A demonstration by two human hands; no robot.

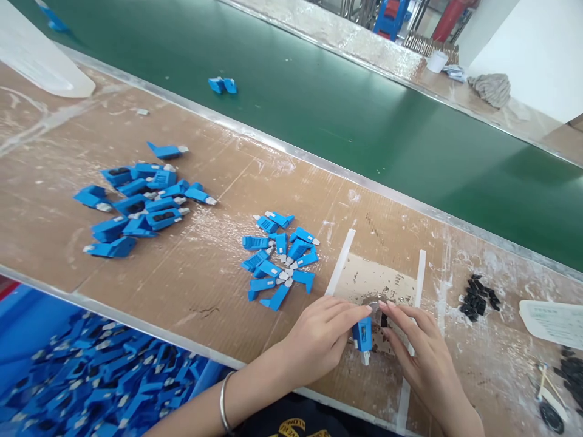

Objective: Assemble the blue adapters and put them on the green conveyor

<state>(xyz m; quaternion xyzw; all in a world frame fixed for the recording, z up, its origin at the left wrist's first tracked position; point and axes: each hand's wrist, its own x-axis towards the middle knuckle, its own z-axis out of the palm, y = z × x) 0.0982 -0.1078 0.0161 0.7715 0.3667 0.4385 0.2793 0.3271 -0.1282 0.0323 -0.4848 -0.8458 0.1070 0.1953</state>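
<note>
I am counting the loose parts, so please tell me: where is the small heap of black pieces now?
In the head view, the heap of black pieces lies on the brown worktable at the right, beyond the right hand and left of a white card.

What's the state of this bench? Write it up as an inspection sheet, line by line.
Surface: brown worktable, scuffed, with white tape strips.
Job's things: one blue connector part held upright on a taped patch.
Clutter: two piles of blue parts, small black pieces, a white card.
Grippers: left hand pinches the part; right hand has fingertips beside it.
Cables: nothing seen.
Surroundings: green conveyor belt carrying two blue parts; bin of blue parts below.
</note>
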